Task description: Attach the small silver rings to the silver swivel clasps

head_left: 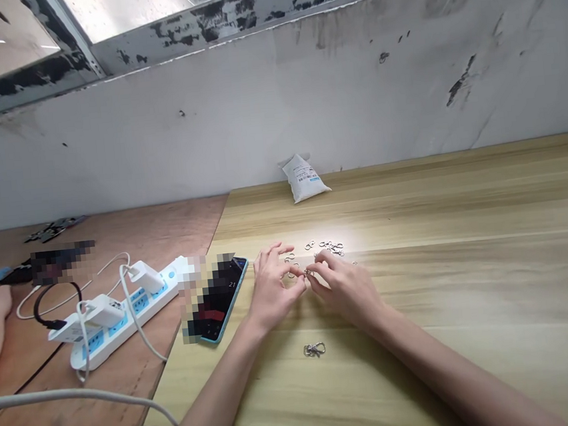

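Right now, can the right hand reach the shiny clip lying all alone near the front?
Probably yes: only bare tabletop lies between the right hand and the shiny clip. But it and the left hand are pinching a tiny metal piece, so it may need to let go first.

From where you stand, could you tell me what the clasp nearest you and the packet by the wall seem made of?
Clasp: probably polished metal, given its silvery glints. Packet: likely thin matte plastic, judging by its crinkled white surface, though coated paper is possible.
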The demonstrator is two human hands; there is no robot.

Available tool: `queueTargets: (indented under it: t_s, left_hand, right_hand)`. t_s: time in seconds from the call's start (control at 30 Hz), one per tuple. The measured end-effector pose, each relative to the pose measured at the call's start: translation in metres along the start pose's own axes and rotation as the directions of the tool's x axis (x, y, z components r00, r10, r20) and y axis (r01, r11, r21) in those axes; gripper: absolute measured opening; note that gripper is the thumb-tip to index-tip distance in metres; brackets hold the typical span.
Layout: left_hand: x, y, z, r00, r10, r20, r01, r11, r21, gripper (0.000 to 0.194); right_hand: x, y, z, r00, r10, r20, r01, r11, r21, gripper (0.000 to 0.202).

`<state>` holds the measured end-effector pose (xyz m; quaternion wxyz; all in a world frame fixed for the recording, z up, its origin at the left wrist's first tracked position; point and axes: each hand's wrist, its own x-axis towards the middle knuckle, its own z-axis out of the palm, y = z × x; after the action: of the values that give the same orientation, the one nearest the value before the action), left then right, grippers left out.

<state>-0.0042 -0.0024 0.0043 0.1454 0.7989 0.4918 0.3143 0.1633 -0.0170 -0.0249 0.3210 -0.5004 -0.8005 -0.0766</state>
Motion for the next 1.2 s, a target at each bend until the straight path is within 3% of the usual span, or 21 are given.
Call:
queueTargets:
  t_s: [0.13,0.27,0.33,0.43,0.5,0.7,0.77,0.83,0.97,1.1,1.2]
  left_hand:
    - [0.0,0.001,0.001,1.0,-0.004,-0.005,0.004,1.0,-0.026,0.009]
    - [-0.001,0.004,0.0,0.995,0.076,-0.07,-0.071,0.995,0.076,0.009]
    - [-0.001,0.005,0.0,0.983,0.158,-0.09,-0.142,0.977,0.159,0.01]
    - [0.0,0.002,0.0,0.966,0.249,-0.073,-0.223,0.939,0.262,0.011]
    - [0.0,-0.001,0.0,0.962,0.269,-0.044,-0.242,0.917,0.318,0.011]
    - [0.002,-0.008,-0.003,0.97,0.236,0.065,-0.243,0.894,0.378,0.013]
    - [0.002,-0.007,-0.005,0.973,0.225,0.051,-0.228,0.901,0.369,0.012]
    - [0.003,-0.006,-0.006,0.976,0.215,0.033,-0.213,0.909,0.359,0.011]
    - [0.002,-0.007,-0.004,0.981,0.194,0.022,-0.19,0.925,0.328,0.01]
    - [0.001,-0.007,-0.003,0.985,0.172,0.03,-0.173,0.949,0.263,0.009]
    - [0.0,-0.003,-0.004,0.98,0.182,0.079,-0.193,0.968,0.162,0.01]
  right_hand:
    - [0.001,0.002,0.001,0.999,-0.038,0.04,0.04,0.997,-0.069,0.022]
    - [0.001,0.0,-0.005,0.991,0.062,0.122,-0.057,0.998,-0.039,0.027]
    - [0.0,-0.002,-0.009,0.976,0.065,0.208,-0.078,0.995,0.056,0.027]
    - [-0.002,-0.001,-0.013,0.942,-0.075,0.328,-0.021,0.96,0.28,0.021]
    - [-0.002,0.004,-0.014,0.928,-0.131,0.348,0.004,0.94,0.342,0.02]
    - [0.002,0.031,-0.019,0.962,0.089,0.26,-0.137,0.975,0.173,0.03]
    - [0.002,0.028,-0.027,0.951,0.017,0.307,-0.102,0.96,0.261,0.024]
    - [-0.002,0.018,-0.033,0.894,-0.151,0.421,-0.022,0.925,0.378,0.019]
    - [-0.012,-0.005,-0.035,0.787,-0.337,0.517,0.075,0.884,0.462,0.009]
    - [-0.017,-0.01,-0.026,0.841,-0.305,0.446,0.072,0.881,0.467,0.021]
    - [-0.014,-0.005,-0.022,0.877,-0.218,0.428,-0.022,0.872,0.489,0.018]
